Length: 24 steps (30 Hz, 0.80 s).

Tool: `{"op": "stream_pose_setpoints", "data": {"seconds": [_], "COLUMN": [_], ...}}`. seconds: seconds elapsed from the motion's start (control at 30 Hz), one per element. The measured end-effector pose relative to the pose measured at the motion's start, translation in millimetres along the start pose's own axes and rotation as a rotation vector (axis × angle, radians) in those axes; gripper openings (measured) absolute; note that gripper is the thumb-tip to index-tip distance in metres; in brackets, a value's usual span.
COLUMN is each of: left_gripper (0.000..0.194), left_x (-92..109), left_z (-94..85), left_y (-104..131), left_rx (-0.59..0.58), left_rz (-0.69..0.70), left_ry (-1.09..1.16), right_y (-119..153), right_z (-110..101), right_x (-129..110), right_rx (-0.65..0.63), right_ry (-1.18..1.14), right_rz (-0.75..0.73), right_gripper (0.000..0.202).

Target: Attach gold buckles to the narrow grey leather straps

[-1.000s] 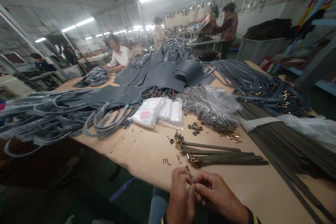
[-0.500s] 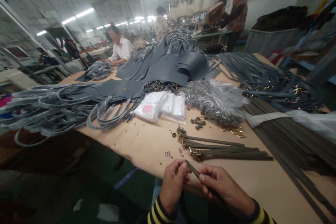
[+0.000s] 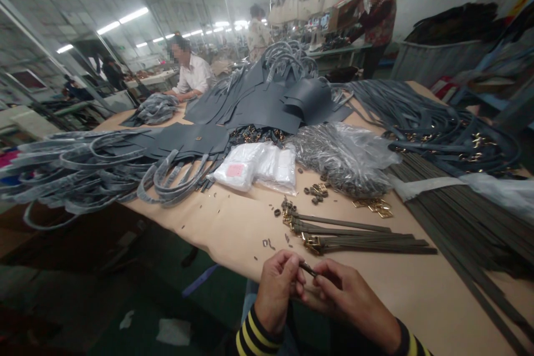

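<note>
At the table's near edge, my left hand (image 3: pixel 277 286) pinches one end of a narrow olive-brown strap (image 3: pixel 308 269). The thumb and fingers of my right hand (image 3: pixel 350 295) close on the same strap a short way along. Only a short dark piece shows between the fingertips, seen nearly edge-on; the rest is hidden by my hands. Just beyond them lie finished-looking straps (image 3: pixel 367 240) of the same colour, with gold buckles (image 3: pixel 312 243) at their left ends. Small dark loops (image 3: pixel 317 198) and gold rectangular rings (image 3: pixel 377 207) are scattered farther back.
White packets (image 3: pixel 240 169) and a clear plastic bag (image 3: pixel 346 158) of dark pieces stand mid-table (image 3: pixel 233 228). Long brown straps (image 3: pixel 454 217) line the right side. Grey handles (image 3: pixel 83 167) spread at left, with dark panels (image 3: pixel 267 105) behind. A person (image 3: pixel 194 75) sits across the table.
The strap between my fingers has turned from showing its flat face to nearly edge-on. Both hands stay in almost the same place, still gripping it.
</note>
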<state>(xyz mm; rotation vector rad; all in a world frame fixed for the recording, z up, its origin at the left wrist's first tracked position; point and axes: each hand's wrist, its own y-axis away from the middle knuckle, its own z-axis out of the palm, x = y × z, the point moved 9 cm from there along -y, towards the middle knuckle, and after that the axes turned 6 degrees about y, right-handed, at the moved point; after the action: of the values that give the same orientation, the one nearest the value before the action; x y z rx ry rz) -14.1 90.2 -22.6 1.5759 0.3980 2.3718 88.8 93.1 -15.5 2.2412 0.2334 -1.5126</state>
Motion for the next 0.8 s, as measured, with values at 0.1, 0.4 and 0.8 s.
{"op": "stream_pose_setpoints", "data": {"seconds": [0.1, 0.4, 0.8], "left_gripper": [0.027, 0.015, 0.033], "left_x": [4, 19, -5], "left_z": [-1.7, -7.6, 0.7], "left_y": [3, 9, -5], "left_rx": [-0.007, 0.056, -0.166], "left_rz": [0.066, 0.248, -0.044], "left_ry": [-0.168, -0.463, -0.086], "right_y": [8, 5, 5], "right_z": [-15, -10, 22], "right_x": [-16, -14, -3], "right_rx": [0.14, 0.031, -0.313], "right_ry": [0.226, 0.253, -0.423], "right_rz": [-0.082, -0.019, 0.09], "right_gripper": [0.021, 0.018, 0.041]}}
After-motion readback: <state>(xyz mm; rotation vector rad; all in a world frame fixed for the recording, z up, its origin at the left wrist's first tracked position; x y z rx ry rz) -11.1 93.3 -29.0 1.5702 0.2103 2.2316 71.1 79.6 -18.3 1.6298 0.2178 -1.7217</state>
